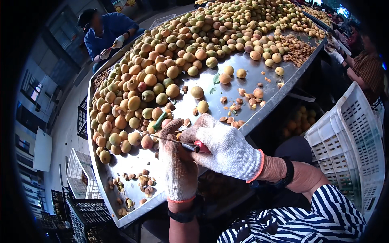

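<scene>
A pale floor [65, 121] and dim walls surround a shiny metal bench [237, 67] with a raised rim, its edges bowed by the lens. A great heap of yellow, orange and greenish fruit [202, 30] covers the far side and runs down the left; pits [298, 50] lie piled by the right edge, while split fruit and scraps [139, 182] dot the near left corner. A green leaf [216, 78] lies on the bare metal. White crates stand at the right [344, 137] and left [81, 174], with black crates [89, 210] below the latter. Across the bench, a co-worker in blue [109, 34] has gloved hands near its edge; another in a checked top [366, 67] is partly cut off in shadow. The right hand [231, 148], in a stained white glove (orange at the cuff), closes its fingers on the red handle of a knife [201, 146], whose thin blade points left across the left hand [177, 166]. That hand, also gloved, stands upright with curled fingers beside the heap; an orange bit of fruit [178, 135] shows between the hands, mostly hidden, and I cannot tell whether the left fingers pinch it. More fruit under the bench's right side is hard to make out.
</scene>
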{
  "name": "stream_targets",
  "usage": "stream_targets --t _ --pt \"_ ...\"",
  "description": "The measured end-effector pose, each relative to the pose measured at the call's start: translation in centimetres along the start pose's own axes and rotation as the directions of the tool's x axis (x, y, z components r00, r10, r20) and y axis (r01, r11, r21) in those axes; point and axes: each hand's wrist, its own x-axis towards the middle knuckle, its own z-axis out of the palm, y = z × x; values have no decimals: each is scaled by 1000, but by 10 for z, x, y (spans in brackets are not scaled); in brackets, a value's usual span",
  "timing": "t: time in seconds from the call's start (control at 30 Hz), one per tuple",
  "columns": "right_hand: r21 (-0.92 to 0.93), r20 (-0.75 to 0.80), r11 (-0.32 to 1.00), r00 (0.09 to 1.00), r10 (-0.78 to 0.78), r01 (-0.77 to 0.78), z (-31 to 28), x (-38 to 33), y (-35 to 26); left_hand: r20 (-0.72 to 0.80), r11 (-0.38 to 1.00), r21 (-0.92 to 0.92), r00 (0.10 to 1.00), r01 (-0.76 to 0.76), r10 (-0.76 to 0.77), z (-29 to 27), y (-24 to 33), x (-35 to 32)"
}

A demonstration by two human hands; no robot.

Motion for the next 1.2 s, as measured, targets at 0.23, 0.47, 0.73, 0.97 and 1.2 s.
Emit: stream_targets --t 0.23,0.47,0.73,0.97,1.2 --pt "88 192 983 971 142 -161 -4 7 5 -31 999 12 998 -49 50 7 -3 -2" --pt "136 -84 990 995 47 -35 24 -3 0 -89 835 -539 978 111 -187 0 -21 -3" --pt "534 319 666 854 411 -520 -6 43 -48 -262 841 -538 939 48 -221 -18 -46 -7" --pt "365 440 926 858 -266 100 57 134 -171 0 826 -562 998 -46 55 -8 -71 -15" --pt "534 190 835 944 -272 133 105 191 -184 -79 778 -527 892 342 -446 -19 -29 -35"
